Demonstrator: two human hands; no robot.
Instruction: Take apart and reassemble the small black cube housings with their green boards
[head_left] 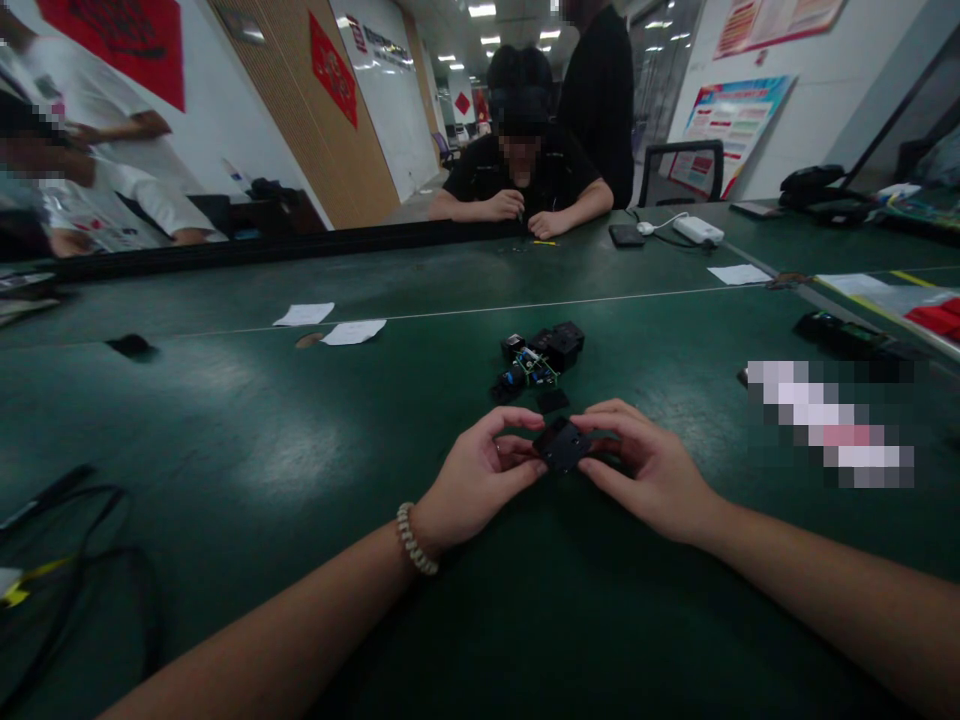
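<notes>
Both of my hands meet over the dark green table (pixel 300 430) on a small black plastic housing (pixel 562 444). My left hand (pixel 480 480), with a bead bracelet at its wrist, pinches the housing's left side between thumb and fingers. My right hand (pixel 645 465) grips the right side, fingers curled over the top. Just beyond the housing lie a small flat black piece (pixel 553 401) and a cluster of black parts with a green circuit board (pixel 536 362).
Paper slips (pixel 330 323) lie at the left middle. A person sits across the table, hands (pixel 525 212) busy with a small part. A phone (pixel 626 235), white charger (pixel 697 230), black cables (pixel 67 560) near left and a black device (pixel 847 335) at right.
</notes>
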